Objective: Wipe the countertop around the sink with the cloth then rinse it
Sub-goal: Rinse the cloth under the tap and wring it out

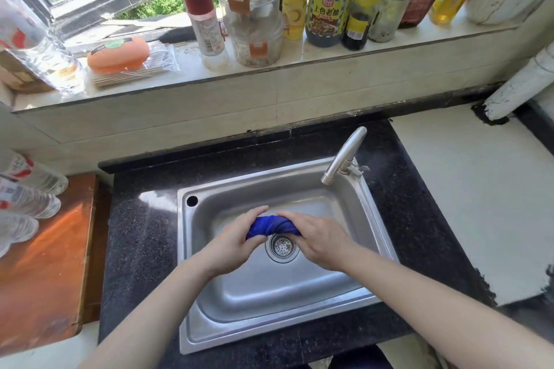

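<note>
The blue cloth [272, 226] was bunched into a tight roll, held low in the basin of the steel sink [269, 293], just above and behind the drain strainer [281, 246]. The left hand [236, 237] gripped one end, fingers curled round it, and the right hand [314, 238] was clamped over the other end, knuckles up. Both hands were closed on the fabric, with a short stretch of blue showing between them.

That looked like a wringing grip, so the call here is that the wiping was done and this was the rinse step, or its squeeze-out. No stream showed at the spout of the faucet [344, 156], which pointed into the basin from the back right corner, well apart from the hands. Whether the cloth was wet, I could not tell.

The dark speckled countertop [141, 243] framed the sink on all sides and shone beside the rim on the left. A wooden board [45, 263] lay further left, with clear plastic bottles [27, 189] at that edge. Sauce bottles [328, 0] and jars lined the windowsill [389, 45] above.

The next move would likely call for opposite twists of the two wrists over the drain. If more rinsing was wanted, one hand would have to let go and reach for the faucet's handle.
</note>
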`<action>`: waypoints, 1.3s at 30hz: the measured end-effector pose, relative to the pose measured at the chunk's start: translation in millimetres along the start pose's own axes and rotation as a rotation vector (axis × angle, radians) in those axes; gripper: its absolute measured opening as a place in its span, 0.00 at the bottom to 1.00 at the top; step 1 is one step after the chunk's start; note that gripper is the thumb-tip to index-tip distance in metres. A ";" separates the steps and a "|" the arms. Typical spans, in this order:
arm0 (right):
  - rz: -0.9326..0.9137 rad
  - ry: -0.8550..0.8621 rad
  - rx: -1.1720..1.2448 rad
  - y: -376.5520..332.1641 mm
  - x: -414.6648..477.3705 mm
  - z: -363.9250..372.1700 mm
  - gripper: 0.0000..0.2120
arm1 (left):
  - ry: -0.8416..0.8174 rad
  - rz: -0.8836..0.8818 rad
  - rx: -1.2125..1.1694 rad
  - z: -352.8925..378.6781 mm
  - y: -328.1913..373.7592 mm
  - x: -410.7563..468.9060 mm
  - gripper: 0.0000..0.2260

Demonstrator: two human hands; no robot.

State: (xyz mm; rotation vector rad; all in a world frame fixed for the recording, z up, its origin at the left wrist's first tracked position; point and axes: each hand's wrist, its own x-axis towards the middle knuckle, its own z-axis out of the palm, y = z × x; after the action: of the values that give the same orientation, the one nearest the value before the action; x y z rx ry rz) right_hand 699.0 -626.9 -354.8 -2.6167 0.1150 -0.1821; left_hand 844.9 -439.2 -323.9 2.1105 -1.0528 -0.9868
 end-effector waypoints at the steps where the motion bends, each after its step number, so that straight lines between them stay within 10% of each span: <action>1: 0.129 -0.020 0.082 -8.1 -0.7 2.4 0.20 | 0.075 0.042 0.124 3.9 -1.0 2.3 0.24; 7: 0.666 -0.105 0.596 -39.6 6.7 16.0 0.22 | 0.251 0.015 0.268 28.2 -17.3 -5.0 0.22; 17: 0.887 -0.174 1.097 -60.5 11.8 -2.7 0.14 | 0.396 0.154 0.323 29.8 -10.2 -13.1 0.19; 25: 0.642 -0.211 0.546 -33.3 13.9 -7.6 0.07 | 0.294 -0.185 -0.066 8.5 9.0 -8.0 0.27; 30: 0.679 -0.125 0.760 -33.7 -1.1 -16.2 0.26 | 0.249 -0.297 -0.533 -12.5 22.4 -20.6 0.16; 33: 0.713 -0.038 1.015 -43.4 -5.7 -23.4 0.17 | 0.264 -0.266 -0.728 -25.1 29.6 -28.4 0.08; 39: 0.482 0.094 0.235 -57.7 -12.7 -46.7 0.11 | 0.336 -0.142 -0.438 -33.4 23.4 -37.2 0.09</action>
State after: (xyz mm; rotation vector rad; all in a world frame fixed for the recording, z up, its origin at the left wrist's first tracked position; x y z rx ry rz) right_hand 682.1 -598.1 -287.3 -2.2704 0.7026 -0.1372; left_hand 846.9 -414.8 -274.4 1.9093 -0.4752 -0.8006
